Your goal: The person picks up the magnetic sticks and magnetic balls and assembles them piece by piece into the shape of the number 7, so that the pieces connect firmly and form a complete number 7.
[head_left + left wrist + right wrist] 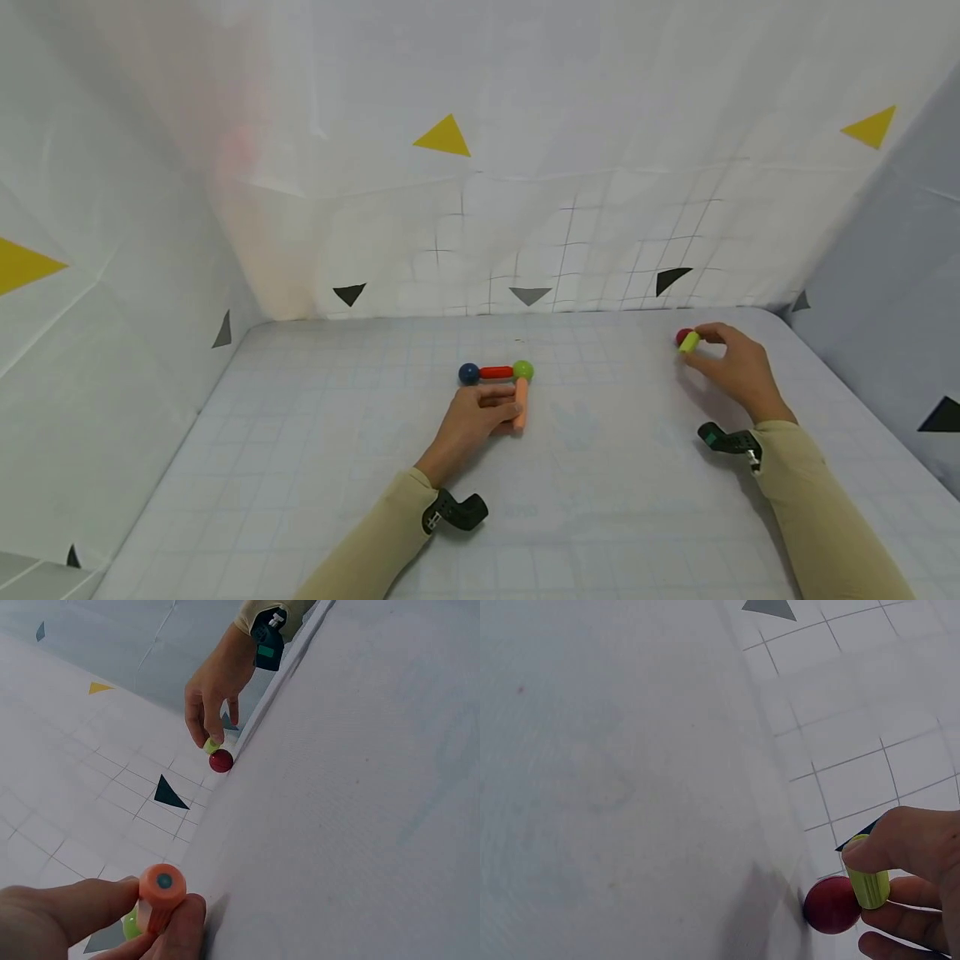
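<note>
My left hand (468, 421) grips an orange rod (521, 407) between thumb and fingers. That rod's far end meets a light green ball (523, 370); from the ball a red rod (496, 372) runs left to a dark blue ball (468, 374). In the left wrist view, the near end of the orange rod shows a small dark round spot at its centre. Over at the table's far right, my right hand (738, 371) pinches a short yellow-green rod (870, 881). A dark red ball (832, 905) sits right at the lower part of this rod, below the fingertips.
The table (600, 483) has a white gridded cover. White sheets with yellow triangles (444, 136) and black triangles (349, 294) rise behind it and at both sides. Each wrist wears a black camera mount (459, 510), standing out toward the table's middle.
</note>
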Action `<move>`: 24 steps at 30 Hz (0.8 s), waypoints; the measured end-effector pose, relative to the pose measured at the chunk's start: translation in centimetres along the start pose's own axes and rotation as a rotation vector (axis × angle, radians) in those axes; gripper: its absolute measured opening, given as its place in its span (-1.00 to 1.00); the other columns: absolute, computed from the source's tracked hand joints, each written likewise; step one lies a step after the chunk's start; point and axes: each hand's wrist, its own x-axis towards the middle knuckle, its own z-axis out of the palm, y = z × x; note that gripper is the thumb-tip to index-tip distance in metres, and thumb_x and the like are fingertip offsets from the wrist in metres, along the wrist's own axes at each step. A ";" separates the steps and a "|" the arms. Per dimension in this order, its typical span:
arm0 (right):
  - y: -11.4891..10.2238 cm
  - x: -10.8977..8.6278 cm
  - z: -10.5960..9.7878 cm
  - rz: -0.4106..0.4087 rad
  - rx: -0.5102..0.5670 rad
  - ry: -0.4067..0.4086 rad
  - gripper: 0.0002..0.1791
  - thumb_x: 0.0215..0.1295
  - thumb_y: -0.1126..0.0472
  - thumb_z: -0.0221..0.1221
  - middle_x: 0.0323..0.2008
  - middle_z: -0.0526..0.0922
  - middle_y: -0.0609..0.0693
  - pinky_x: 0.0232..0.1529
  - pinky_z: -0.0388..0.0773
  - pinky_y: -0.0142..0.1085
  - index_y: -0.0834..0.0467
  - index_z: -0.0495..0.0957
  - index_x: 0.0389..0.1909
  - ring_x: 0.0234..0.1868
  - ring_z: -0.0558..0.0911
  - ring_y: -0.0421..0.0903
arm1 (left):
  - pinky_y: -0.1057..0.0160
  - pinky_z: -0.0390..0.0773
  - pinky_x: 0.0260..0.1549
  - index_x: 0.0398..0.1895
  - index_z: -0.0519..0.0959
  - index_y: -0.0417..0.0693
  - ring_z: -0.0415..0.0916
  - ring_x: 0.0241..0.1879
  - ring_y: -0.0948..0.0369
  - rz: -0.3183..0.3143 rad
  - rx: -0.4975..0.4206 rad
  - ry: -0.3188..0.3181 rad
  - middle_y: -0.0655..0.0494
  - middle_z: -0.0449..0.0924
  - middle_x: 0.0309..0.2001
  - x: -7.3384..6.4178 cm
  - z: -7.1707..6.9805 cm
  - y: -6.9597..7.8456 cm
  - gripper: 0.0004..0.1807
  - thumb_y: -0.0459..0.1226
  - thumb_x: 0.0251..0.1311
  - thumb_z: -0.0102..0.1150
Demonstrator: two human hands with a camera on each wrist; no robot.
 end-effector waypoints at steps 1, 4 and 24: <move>-0.1 0.0 0.0 -0.004 0.000 0.002 -0.32 0.35 0.12 0.37 0.29 0.41 0.48 0.18 0.24 0.47 0.36 0.38 0.35 0.32 0.31 0.48 | 0.23 0.68 -0.12 0.22 0.67 -0.13 0.68 -0.10 0.14 0.000 0.001 0.000 0.04 0.69 -0.02 0.0 0.0 0.0 -0.59 -0.24 0.34 0.42; -0.5 0.0 -0.1 -0.016 0.001 0.009 -0.33 0.36 0.15 0.37 0.28 0.42 0.48 0.18 0.26 0.46 0.37 0.38 0.36 0.32 0.33 0.47 | 0.24 0.68 -0.12 0.22 0.67 -0.13 0.68 -0.10 0.14 0.001 0.009 0.003 0.05 0.70 -0.01 0.0 0.0 0.0 -0.58 -0.23 0.34 0.42; -1.9 -0.5 -0.5 -0.073 0.028 0.041 -0.36 0.36 0.15 0.39 0.19 0.51 0.44 0.08 0.46 0.29 0.37 0.42 0.33 0.21 0.48 0.40 | 0.25 0.67 -0.11 0.24 0.66 -0.12 0.68 -0.07 0.17 0.010 0.028 0.011 0.09 0.70 0.04 0.0 0.1 0.0 -0.57 -0.23 0.34 0.42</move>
